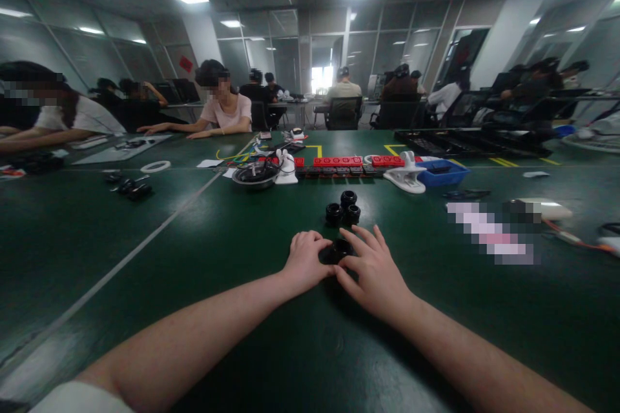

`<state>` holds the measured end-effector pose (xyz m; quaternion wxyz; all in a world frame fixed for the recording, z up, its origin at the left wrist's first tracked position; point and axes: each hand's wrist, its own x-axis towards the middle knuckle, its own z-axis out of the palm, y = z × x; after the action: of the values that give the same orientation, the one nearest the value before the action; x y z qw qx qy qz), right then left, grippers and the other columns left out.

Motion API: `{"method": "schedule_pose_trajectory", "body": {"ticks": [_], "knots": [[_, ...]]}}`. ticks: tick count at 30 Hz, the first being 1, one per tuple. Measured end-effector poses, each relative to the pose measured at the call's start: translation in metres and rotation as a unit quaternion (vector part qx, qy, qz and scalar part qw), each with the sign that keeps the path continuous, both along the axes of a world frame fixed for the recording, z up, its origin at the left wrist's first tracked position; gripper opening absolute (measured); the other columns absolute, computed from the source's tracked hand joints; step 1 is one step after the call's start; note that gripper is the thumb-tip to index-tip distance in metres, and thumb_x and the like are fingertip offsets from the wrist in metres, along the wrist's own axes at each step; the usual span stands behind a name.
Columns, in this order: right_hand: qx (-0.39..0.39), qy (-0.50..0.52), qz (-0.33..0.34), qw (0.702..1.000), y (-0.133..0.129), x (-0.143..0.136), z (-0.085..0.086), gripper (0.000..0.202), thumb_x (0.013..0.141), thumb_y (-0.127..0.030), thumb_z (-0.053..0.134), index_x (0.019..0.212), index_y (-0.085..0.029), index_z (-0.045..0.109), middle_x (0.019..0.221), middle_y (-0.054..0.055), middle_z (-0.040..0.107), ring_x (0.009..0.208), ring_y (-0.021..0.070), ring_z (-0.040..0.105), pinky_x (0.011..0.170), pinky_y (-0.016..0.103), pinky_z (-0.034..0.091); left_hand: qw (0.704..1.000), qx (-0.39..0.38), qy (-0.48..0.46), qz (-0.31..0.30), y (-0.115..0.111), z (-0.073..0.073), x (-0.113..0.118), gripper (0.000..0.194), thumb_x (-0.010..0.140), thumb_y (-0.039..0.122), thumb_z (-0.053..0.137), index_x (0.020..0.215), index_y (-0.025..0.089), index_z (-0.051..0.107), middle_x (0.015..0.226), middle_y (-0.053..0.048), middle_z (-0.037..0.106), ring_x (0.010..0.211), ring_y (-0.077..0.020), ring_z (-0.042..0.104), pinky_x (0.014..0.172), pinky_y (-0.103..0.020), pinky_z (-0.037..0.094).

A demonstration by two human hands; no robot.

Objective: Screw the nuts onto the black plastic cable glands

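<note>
A short black cylindrical part [341,248] stands on the green table [232,322] between my two hands. My left hand [307,258] touches its left side, thumb and index finger curved around it and the other fingers bent. At its right side, my right hand [371,268] has its fingers spread, with the fingertips at the part's rim and near side. Just beyond stand three similar black parts: one at the back [348,199], one at the front left [334,213] and one at the front right [353,213].
Across the table lie red blocks [338,161], a white clamp [407,174], a blue tray [443,173] and a coiled black cable [256,172]. Black parts [133,188] lie at left, a white device [542,209] at right. A person [225,110] sits beyond the table.
</note>
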<state>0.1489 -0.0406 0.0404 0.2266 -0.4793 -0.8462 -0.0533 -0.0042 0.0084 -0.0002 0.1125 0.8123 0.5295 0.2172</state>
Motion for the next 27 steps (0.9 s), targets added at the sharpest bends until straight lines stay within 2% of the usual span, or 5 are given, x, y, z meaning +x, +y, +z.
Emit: {"method": "schedule_pose_trajectory", "body": {"ticks": [7, 27], "knots": [[-0.009, -0.011, -0.030, 0.999, 0.0000, 0.0023, 0.0027, 0.025, 0.077, -0.031, 0.048, 0.065, -0.019, 0.066, 0.115, 0.009, 0.053, 0.115, 0.0282, 0.035, 0.098, 0.052, 0.017, 1.000, 0.000, 0.007, 0.000, 0.0004, 0.0004, -0.0003, 0.042, 0.059, 0.047, 0.064, 0.094, 0.023, 0.061, 0.092, -0.003, 0.051, 0.089, -0.0214, 0.044, 0.081, -0.035, 0.035], [0.004, -0.017, -0.055, 0.998, 0.0066, 0.0094, 0.0003, 0.029, 0.079, -0.035, 0.047, 0.062, -0.018, 0.063, 0.110, 0.010, 0.055, 0.110, 0.0275, 0.040, 0.096, 0.051, 0.021, 1.000, -0.014, -0.012, -0.006, -0.0001, 0.0025, -0.0018, 0.046, 0.058, 0.055, 0.063, 0.091, 0.023, 0.061, 0.091, -0.003, 0.049, 0.089, -0.0220, 0.043, 0.080, -0.036, 0.035]]}}
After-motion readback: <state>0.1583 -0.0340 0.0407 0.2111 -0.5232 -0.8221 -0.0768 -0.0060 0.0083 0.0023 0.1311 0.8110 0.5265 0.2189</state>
